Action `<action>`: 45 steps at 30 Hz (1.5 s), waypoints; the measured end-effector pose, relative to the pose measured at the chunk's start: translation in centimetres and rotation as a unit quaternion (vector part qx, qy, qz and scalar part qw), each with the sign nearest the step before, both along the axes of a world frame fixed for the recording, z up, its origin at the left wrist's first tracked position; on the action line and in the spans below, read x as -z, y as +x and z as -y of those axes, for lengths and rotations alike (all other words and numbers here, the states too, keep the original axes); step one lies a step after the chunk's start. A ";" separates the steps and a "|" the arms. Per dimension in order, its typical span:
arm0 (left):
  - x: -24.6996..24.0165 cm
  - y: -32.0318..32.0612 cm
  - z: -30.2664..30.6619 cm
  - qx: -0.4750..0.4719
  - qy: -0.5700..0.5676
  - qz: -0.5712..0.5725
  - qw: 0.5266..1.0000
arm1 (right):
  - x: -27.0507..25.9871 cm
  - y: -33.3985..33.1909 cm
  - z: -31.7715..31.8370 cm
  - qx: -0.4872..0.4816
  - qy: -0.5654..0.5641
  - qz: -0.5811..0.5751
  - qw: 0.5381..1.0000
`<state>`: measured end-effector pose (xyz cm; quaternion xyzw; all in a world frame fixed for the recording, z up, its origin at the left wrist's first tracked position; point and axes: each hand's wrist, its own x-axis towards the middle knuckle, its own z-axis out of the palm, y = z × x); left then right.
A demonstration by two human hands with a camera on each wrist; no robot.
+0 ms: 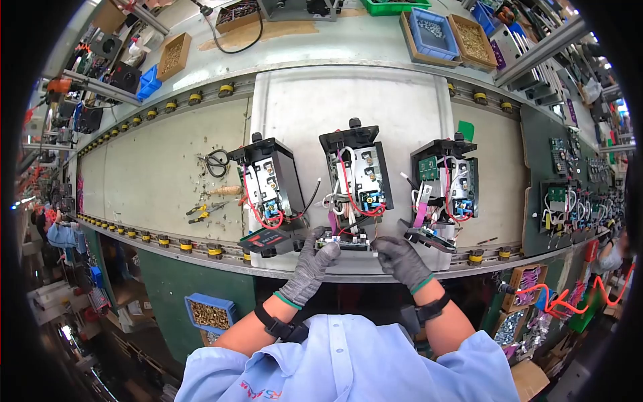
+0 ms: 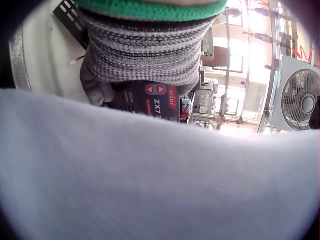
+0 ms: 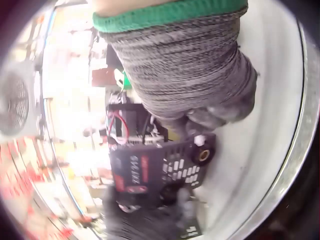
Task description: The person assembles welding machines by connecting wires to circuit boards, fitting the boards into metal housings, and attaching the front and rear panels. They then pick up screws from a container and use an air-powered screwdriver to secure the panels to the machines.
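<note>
Three black inverter-like units with exposed boards and wires stand on a white board (image 1: 288,87). The middle unit (image 1: 362,174) has its front panel (image 1: 345,242) tipped toward the person, wires running back from it. My gloved left hand (image 1: 311,264) grips this panel's left end, thumb over the near edge; "ZX7" lettering shows on the panel (image 2: 157,102) in the left wrist view. At the other end, my gloved right hand (image 1: 403,261) has curled fingers and pinches a small white piece (image 3: 200,140) beside a brass-ringed hole. Its kind is unclear.
The left unit (image 1: 268,181) and right unit (image 1: 449,181) flank the middle one, their panels also hanging forward. Yellow-handled pliers (image 1: 204,211) and scissors (image 1: 216,163) lie to the left. Roller rails (image 1: 184,244) run along the bench. Parts bins (image 1: 432,32) stand behind.
</note>
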<state>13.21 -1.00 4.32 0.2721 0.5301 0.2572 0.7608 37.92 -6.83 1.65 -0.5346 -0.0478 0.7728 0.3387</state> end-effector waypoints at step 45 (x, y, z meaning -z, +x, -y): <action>-0.7 0.5 0.2 -0.010 0.019 0.013 1.000 | -5.9 -0.7 -6.2 -0.130 0.168 0.289 0.934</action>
